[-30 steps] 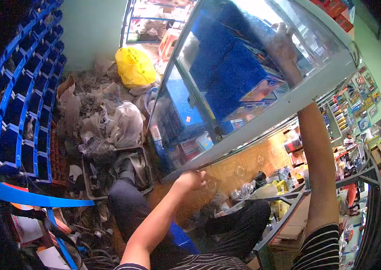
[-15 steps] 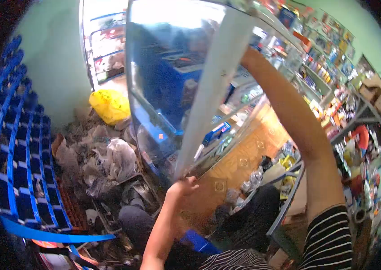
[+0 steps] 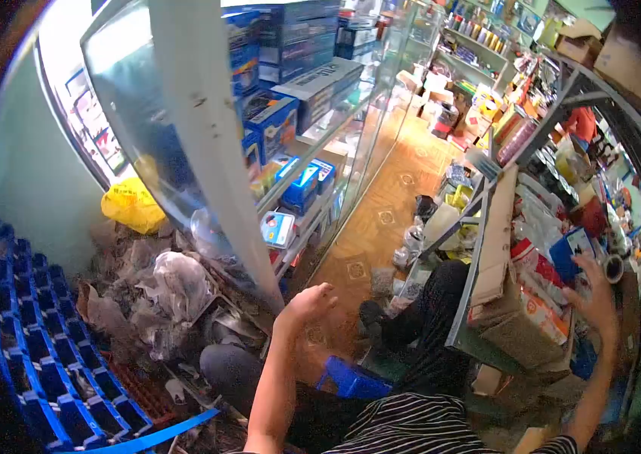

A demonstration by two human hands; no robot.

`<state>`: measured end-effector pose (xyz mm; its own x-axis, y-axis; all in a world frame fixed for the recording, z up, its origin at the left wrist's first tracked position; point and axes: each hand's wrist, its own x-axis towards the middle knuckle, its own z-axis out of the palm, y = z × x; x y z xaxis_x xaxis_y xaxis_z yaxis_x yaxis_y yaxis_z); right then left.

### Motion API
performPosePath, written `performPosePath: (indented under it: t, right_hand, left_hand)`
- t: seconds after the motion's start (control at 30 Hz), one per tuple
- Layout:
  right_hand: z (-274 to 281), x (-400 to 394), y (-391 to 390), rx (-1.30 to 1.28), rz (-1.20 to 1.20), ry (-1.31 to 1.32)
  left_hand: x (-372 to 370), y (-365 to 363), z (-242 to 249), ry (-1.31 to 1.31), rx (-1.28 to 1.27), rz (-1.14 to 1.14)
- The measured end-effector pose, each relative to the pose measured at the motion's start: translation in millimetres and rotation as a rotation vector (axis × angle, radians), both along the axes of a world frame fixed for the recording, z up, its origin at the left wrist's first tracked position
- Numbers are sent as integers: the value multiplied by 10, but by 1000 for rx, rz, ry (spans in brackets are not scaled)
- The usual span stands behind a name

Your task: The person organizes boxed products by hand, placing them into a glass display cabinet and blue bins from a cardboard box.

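My left hand (image 3: 307,306) is beside the lower end of a white-framed glass door (image 3: 203,129), its fingers loosely stretched out to the right with nothing in them. The door stands swung out from a glass display cabinet, whose shelves hold blue boxes (image 3: 301,184) and a long grey-white box (image 3: 324,85). On the other side, my right hand (image 3: 597,299) is spread over the rack, fingertips close to a blue packet (image 3: 570,253). Below that packet sits an open cardboard box (image 3: 513,318) with red and white packages (image 3: 536,265) in it.
A blue compartment rack (image 3: 48,325) stands at the left, near crumpled plastic bags (image 3: 180,280) and a yellow bag (image 3: 133,206). The metal rack frame (image 3: 466,303) runs along my right leg. Between cabinet and rack is a tiled floor (image 3: 370,219), and a blue plastic object (image 3: 354,378) lies below.
My right hand has come down from the cabinet to the rack on the right. The door sits further left in view as the camera turned right, exposing the cabinet shelves.
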<state>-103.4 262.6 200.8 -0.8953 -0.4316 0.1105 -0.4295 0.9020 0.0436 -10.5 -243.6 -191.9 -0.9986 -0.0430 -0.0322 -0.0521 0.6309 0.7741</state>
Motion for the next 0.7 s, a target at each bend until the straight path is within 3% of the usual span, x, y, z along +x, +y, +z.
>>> performPosePath:
  t: [0.1, 0.17, 0.2, 0.23, 0.3, 0.47, 0.57, 0.7]
  right_hand:
    - [-477, 128, 362, -65, -31, 101]
    - [-616, 117, 395, 37, -46, 238]
    - [-596, 159, 348, -64, -73, 248]
    - [-550, 94, 308, -166, -89, 275]
    - [-629, -142, 524, -114, -155, 399]
    - [-502, -432, 390, -464, -170, 185]
    - [-515, -581, 473, -399, -69, 298]
    - [-174, -582, 30, -1020, -102, -17]
  left_hand:
    - [67, 18, -118, 19, 22, -46]
    - [100, -59, -174, 30, 103, -129]
    - [154, -36, -208, 2, 49, -77]
    - [163, -11, -170, -11, -7, -16]
    - [241, 49, 294, -149, 106, -12]
    - [294, -97, 40, -123, 25, -1]
    - [343, -64, 202, -204, 72, 40]
    - [447, -91, 191, -195, 138, 86]
